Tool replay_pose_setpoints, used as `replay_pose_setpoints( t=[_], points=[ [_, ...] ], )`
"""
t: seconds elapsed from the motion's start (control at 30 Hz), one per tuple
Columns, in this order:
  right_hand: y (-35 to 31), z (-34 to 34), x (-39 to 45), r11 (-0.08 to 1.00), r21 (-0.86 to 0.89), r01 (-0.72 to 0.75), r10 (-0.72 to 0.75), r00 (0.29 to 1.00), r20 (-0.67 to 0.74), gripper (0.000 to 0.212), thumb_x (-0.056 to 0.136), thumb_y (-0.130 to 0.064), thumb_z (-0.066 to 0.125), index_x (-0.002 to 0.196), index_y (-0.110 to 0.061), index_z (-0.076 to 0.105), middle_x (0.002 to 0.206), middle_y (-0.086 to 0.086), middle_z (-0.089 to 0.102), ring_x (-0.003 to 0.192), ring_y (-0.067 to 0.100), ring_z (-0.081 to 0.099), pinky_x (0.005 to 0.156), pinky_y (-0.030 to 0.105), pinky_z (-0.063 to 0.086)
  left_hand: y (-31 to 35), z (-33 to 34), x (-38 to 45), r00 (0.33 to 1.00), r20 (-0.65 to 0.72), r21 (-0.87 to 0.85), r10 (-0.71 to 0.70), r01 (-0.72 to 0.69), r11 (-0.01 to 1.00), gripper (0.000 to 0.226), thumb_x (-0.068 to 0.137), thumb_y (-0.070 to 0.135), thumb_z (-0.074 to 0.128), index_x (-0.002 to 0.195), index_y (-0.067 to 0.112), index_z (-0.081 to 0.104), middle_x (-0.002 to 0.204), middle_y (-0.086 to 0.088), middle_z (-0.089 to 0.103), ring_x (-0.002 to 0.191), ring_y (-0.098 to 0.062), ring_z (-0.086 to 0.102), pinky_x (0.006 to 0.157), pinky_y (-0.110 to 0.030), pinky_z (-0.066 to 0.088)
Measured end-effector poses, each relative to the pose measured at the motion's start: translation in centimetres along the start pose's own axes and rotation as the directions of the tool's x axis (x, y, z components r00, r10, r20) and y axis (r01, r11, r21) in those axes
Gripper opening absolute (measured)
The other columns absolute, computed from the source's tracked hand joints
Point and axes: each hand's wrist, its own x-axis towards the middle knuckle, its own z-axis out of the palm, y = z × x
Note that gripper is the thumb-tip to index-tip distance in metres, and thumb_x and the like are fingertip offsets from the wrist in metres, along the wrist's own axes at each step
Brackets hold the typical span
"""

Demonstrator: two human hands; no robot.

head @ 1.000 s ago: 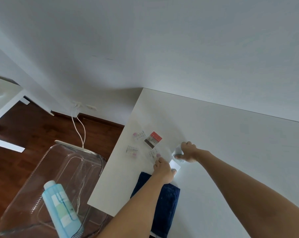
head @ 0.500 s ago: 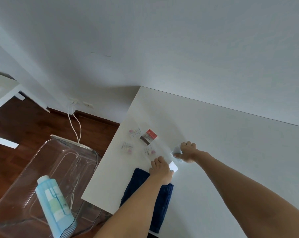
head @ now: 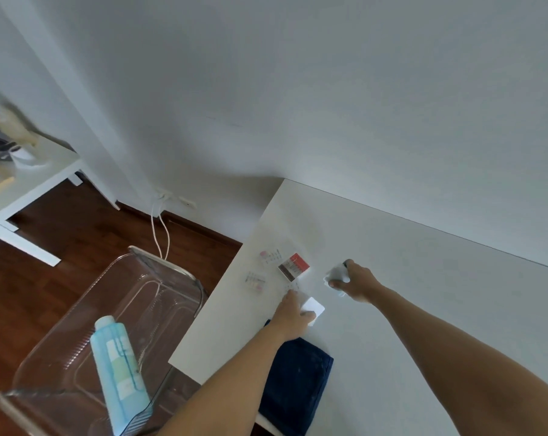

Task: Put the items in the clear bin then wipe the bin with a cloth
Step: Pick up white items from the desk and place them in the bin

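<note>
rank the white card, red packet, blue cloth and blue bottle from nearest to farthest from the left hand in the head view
From the left hand:
1. White card, under its fingers, on the table.
2. Blue cloth, just below the wrist, at the table's near edge.
3. Red packet, farther up the table.
4. Blue bottle, off the table, in the clear bin.

**A plain room in a home or small office**

A white table [head: 392,278] stands against a bare white wall [head: 298,89], its corner over a dark wooden floor [head: 62,247] with a dark skirting board. A wall socket [head: 184,202] sits low on the wall with white cables [head: 161,231] hanging from it. A second white desk [head: 24,190] at the left carries blurred clutter. Nothing here points to a kitchen, shop or workshop; whether it is domestic or office cannot be told.
</note>
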Motion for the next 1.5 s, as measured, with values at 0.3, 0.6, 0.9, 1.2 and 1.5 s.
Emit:
replay_pose_setpoints(
  t=[0.3,0.6,0.9,1.2,1.5],
  points=[
    [-11.2,2.2,1.3,0.988,0.097,0.118,-0.126,0.989,0.083,0.047,0.080,-0.040,0.073,0.115,-0.014,0.057,0.115,0.011,0.062,0.097,0.027,0.060,0.074,0.030,0.049,-7.0,-11.6,-2.1,0.971,-0.200,-0.410,-0.128,0.036,0.912,0.039,0.083,0.022,0.073,0.114,0.003,0.057,0.107,-0.011,0.063,0.092,-0.020,0.059,0.078,-0.033,0.050],
    [-25.0,10.7,1.3,0.956,0.287,0.064,-0.144,0.953,0.266,0.065,0.077,-0.028,0.079,0.131,-0.004,0.051,0.127,0.014,0.057,0.107,0.030,0.059,0.083,0.033,0.056,-18.5,-22.8,-5.0,0.885,-0.208,-0.822,-0.416,0.072,0.565,0.032,0.091,0.011,0.063,0.121,0.003,0.055,0.103,-0.014,0.059,0.075,-0.017,0.055,0.058,-0.028,0.045],
    [-31.5,22.4,1.3,0.891,0.434,-0.138,-0.078,0.892,0.445,0.048,0.086,-0.026,0.070,0.123,0.001,0.055,0.107,0.014,0.062,0.088,0.023,0.059,0.079,0.032,0.053,-28.8,-28.0,-4.8,0.731,-0.056,-0.949,-0.680,0.173,0.264,0.019,0.092,0.018,0.051,0.109,0.009,0.051,0.082,-0.008,0.056,0.068,-0.020,0.051,0.055,-0.029,0.039],
    [-33.0,29.6,5.8,0.689,0.555,-0.465,0.254,0.873,0.416,0.037,0.092,-0.014,0.055,0.125,0.000,0.045,0.109,0.017,0.057,0.098,0.029,0.058,0.086,0.039,0.055,-32.2,-28.6,0.2,0.696,0.026,-0.968,-0.717,0.198,0.157,0.041,0.087,0.011,0.056,0.126,0.002,0.049,0.109,-0.016,0.060,0.078,-0.026,0.057,0.056,-0.029,0.040],
    [-33.7,33.8,11.0,0.690,0.570,-0.446,0.335,0.895,0.295,0.039,0.087,-0.021,0.067,0.119,0.000,0.058,0.104,0.014,0.065,0.090,0.027,0.064,0.080,0.037,0.054,-34.3,-28.2,6.0,0.647,0.101,-0.957,-0.756,0.270,0.103,0.049,0.084,0.013,0.066,0.128,-0.002,0.052,0.113,-0.020,0.061,0.092,-0.034,0.064,0.078,-0.040,0.055]
  ],
)
